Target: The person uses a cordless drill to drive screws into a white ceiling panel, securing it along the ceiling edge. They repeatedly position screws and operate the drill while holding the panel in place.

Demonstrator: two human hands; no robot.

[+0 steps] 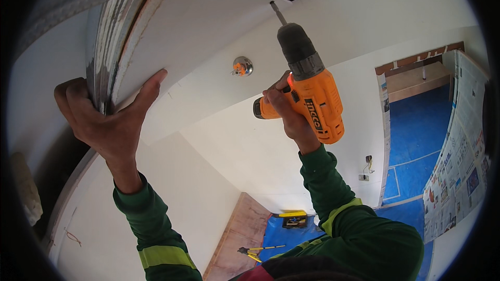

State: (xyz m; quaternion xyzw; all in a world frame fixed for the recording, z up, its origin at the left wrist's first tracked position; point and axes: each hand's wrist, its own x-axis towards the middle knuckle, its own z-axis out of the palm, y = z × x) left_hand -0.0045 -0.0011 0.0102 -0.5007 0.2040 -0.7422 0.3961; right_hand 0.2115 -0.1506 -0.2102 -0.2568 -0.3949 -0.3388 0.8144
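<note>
My right hand (294,117) is wrapped round the handle of an orange and black cordless drill (325,99), pointed upward. Its long bit (278,14) meets the white ceiling board (208,26) at a dark spot close to a black seam. A red glow shows by the trigger finger. On the left, my left hand (107,119) grips the board's open edge, thumb flat against the white face and fingers over a metal channel (112,41) that runs along this edge. The fingertips behind the channel are hidden.
A round metal fitting with orange inside (242,66) is set in the ceiling. Blue sheeting (416,140) covers the floor beyond a doorway, beside a newspaper-covered door (458,161). Below are a toolbox (295,221), yellow-legged equipment (252,254) and a wooden panel (234,234).
</note>
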